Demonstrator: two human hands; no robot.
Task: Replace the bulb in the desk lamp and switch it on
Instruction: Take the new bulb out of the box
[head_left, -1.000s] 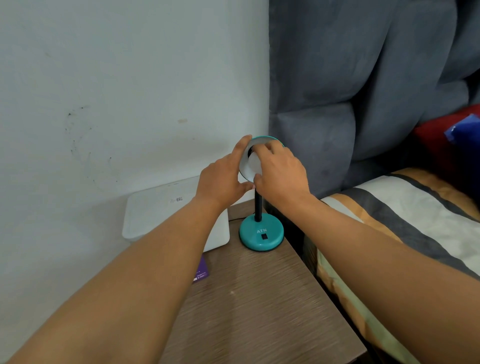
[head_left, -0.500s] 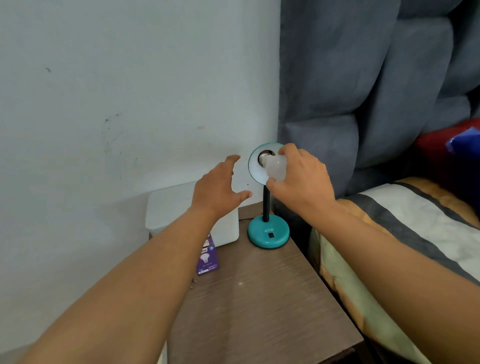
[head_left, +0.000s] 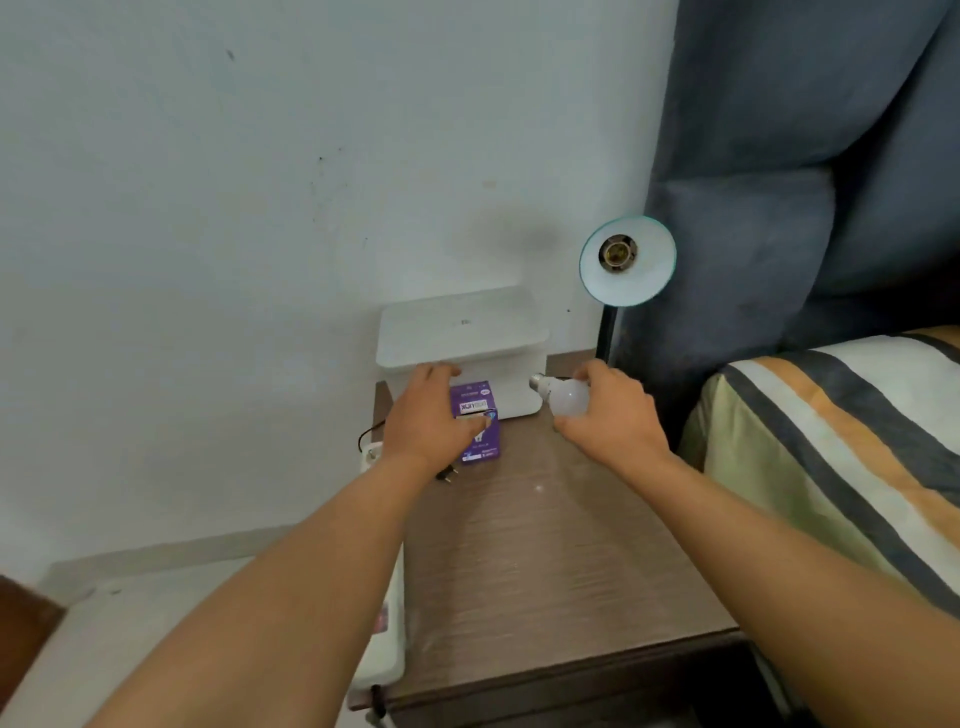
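While your right hand (head_left: 608, 415) grips the light, fragile bulb (head_left: 566, 397) by its glass, below the lamp (head_left: 628, 260)'s bare socket, your left hand (head_left: 428, 415) closes around the purple box (head_left: 480, 426); hold it gently.

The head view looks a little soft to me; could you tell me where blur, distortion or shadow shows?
Head view: soft overall; print on the purple box under the left hand is barely legible. Wide-angle stretch enlarges both forearms near the bottom edge. Flat, dim light; a faint shadow on the wall left of the lamp shade. No glare on the bulb in the right hand.
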